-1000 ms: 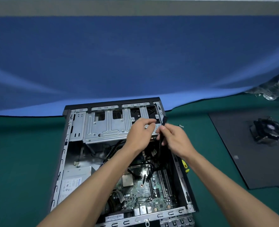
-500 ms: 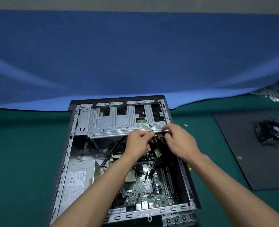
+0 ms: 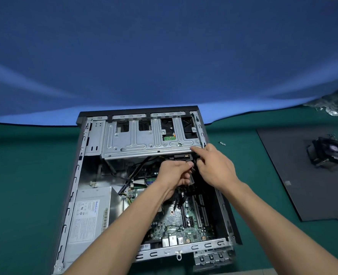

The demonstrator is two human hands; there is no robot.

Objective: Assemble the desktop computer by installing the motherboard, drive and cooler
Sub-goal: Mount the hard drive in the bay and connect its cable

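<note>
Two hands, our left hand (image 3: 175,172) and right hand (image 3: 215,167), pinch a black cable (image 3: 193,169) in their fingers below the drive cage (image 3: 144,143); next we judge it needs plugging into the drive.

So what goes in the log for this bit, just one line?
left hand: grips black cable | right hand: pinches black connector under grey metal drive cage | black fan cooler: on dark mat, uninstalled
</note>
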